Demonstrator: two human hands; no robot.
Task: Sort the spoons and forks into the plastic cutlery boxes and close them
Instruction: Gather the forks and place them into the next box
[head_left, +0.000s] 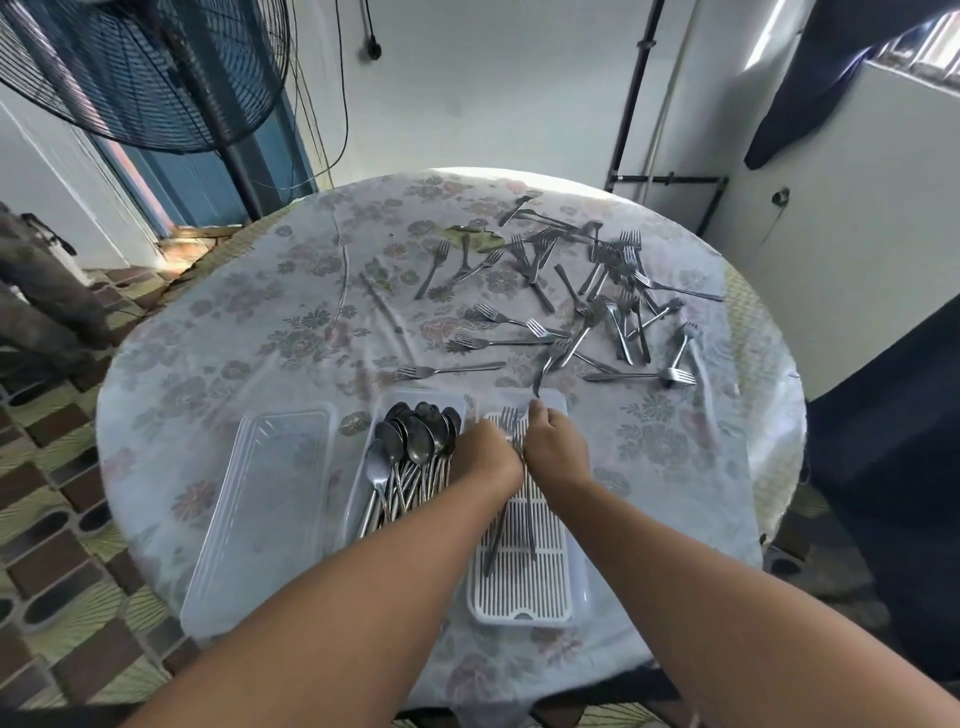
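Observation:
Two clear plastic cutlery boxes lie side by side on the near part of the round table. The left box (363, 499) holds a pile of spoons (415, 447). The right box (524, 587) has a white slatted insert with a few forks (506, 415) on it. My left hand (483, 452) reaches across the spoons and curls down on the forks in the right box. My right hand (556, 441) is at that box's far end, with its fingertips pinching the handle end of a fork (543, 371) that points away. Several loose forks (597, 291) are scattered over the far right of the table.
A clear lid (270, 499) lies upside down left of the boxes. The table (260, 332) wears a floral cloth. A standing fan (156, 67) is at the far left, a white cabinet (857, 218) at the right, and dark fabric (893, 457) hangs by the table's right edge.

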